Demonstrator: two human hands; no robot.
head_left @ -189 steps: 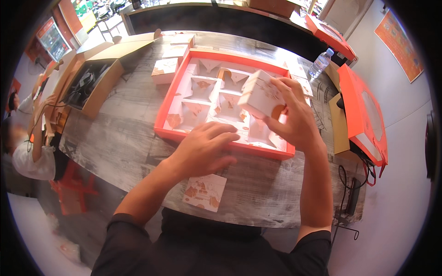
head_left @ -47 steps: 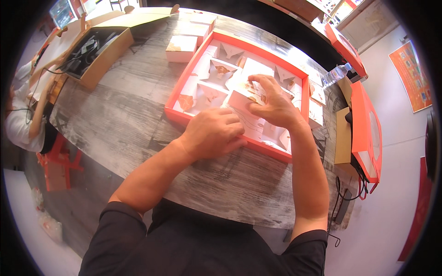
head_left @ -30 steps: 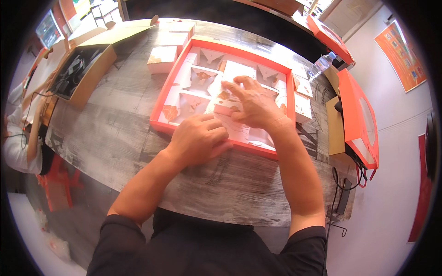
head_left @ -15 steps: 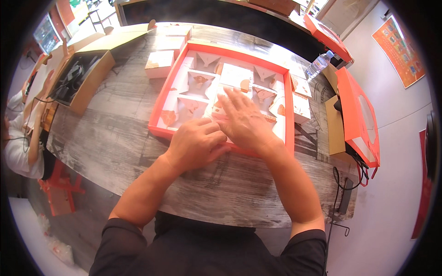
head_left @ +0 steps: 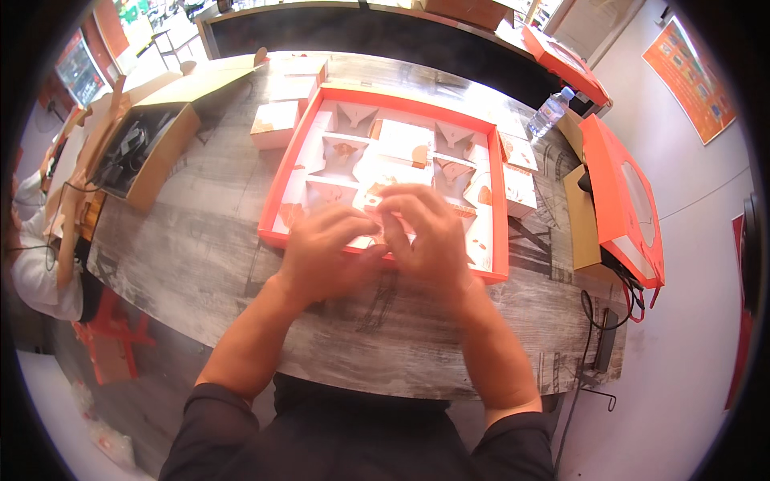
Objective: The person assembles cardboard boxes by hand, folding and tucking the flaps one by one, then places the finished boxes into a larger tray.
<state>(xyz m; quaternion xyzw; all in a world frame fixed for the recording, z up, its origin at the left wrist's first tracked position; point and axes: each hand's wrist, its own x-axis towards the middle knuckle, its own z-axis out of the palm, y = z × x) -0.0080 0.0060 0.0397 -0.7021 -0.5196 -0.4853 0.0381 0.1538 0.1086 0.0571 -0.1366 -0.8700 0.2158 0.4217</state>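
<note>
A shallow red gift box (head_left: 277, 192) with a white partitioned inside stands uncovered on the table. White cutout dividers (head_left: 343, 155) rise along its left and right columns. Small white boxes with orange-brown print, one a white carton (head_left: 403, 143), fill the middle column. At the near end of that column, my left hand (head_left: 327, 250) has its fingers bent inward, close to my right hand (head_left: 425, 236). My right fingers arch with the thumb below them. Both hands meet over the nearest middle spot; what lies between the fingertips is partly hidden and blurred.
More small white cartons (head_left: 274, 125) stand left of the gift box, with others (head_left: 520, 192) at its right. A water bottle (head_left: 550, 114), a red box with a round window (head_left: 622, 200) and a brown cardboard box of cables (head_left: 156, 152) surround it. A person (head_left: 48, 264) is at far left.
My right hand has drawn back toward me from flat over the middle cartons, and its fingers now bend. The left hand has shifted slightly, still beside it.
</note>
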